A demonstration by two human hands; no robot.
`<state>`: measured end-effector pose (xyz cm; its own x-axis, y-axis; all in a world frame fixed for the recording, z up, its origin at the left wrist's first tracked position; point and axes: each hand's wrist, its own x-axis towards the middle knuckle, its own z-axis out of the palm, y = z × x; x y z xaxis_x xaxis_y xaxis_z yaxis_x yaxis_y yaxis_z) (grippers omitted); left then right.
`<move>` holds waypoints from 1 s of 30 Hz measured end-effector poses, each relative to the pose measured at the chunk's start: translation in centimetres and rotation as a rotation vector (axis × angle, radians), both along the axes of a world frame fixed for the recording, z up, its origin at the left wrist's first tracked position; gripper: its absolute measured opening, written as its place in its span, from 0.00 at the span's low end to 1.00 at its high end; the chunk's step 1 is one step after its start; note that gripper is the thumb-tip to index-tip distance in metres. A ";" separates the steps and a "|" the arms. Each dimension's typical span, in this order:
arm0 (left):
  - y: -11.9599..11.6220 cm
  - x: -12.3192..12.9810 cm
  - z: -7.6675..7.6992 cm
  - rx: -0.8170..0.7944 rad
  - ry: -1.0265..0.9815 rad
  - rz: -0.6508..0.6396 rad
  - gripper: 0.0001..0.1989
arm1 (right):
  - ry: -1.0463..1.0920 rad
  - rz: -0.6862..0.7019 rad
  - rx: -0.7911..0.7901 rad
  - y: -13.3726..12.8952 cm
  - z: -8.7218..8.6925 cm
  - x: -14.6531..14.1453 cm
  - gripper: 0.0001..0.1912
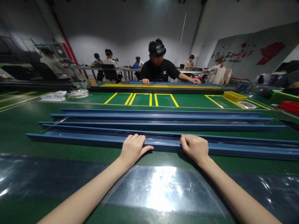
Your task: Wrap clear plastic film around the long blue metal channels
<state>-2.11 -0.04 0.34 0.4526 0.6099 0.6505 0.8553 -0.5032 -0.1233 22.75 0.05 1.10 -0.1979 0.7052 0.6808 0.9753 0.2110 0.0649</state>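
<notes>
A long blue channel profile [93, 140] lies across the green table right in front of me, its open trough facing up. My left hand [134, 147] rests over its near wall, fingers curled into the trough and thumb along the near edge. To the right, my right hand [195, 147] is closed over the same wall, fingers bent inward; the fingertips of both hands are partly hidden. Behind lie more blue channel profiles [163, 119], roughly parallel. A clear plastic strip [56, 123] slants across their left ends. Between my forearms, a shiny clear plastic sheet [163, 189] lies flat.
Yellow tape lines [150, 99] mark the green table [98, 101] farther back. A yellow tray [234, 96] and a red bin [289, 106] stand at the right. Coiled white material [79, 93] sits back left. A person [161, 68] works across the table beside yellow and blue profiles [163, 86].
</notes>
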 end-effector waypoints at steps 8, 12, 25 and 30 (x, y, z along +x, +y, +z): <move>0.1 -0.1 -0.1 0.009 0.041 -0.031 0.20 | -0.012 0.017 -0.027 -0.1 0.0 0.1 0.23; 0.2 -0.1 -0.2 0.010 0.041 -0.037 0.20 | -0.017 0.011 -0.150 -0.1 0.7 0.1 0.24; 0.2 -0.2 -0.2 0.021 0.031 -0.085 0.16 | -0.098 0.102 -0.402 0.0 3.0 -7.1 0.19; 0.2 -0.4 -0.2 0.050 -0.026 -0.005 0.17 | -0.118 0.124 -0.357 0.5 1.8 -10.1 0.20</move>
